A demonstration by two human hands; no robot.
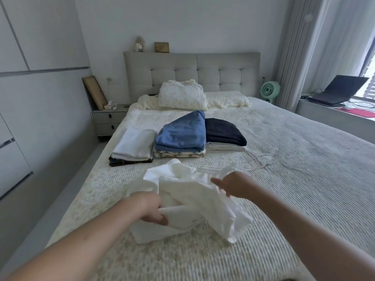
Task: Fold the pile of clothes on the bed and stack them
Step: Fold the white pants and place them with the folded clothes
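Note:
A crumpled white garment (194, 197) with a drawstring waistband lies on the bed (294, 169) in front of me. My left hand (151, 207) grips a fold of it at the lower left. My right hand (233, 184) holds its upper right part, fingers curled into the cloth. Behind it stand three stacks of folded clothes: a white piece on a dark one (133, 147) at the left, blue denim on striped fabric (182, 132) in the middle, and a navy piece on a pale one (224, 131) at the right.
Pillows and a folded floral quilt (182, 96) sit against the grey headboard. A nightstand (107, 120) stands left of the bed, a green fan (269, 90) at its right. A laptop (338, 90) rests on the window ledge. The bed's right half is bare cover.

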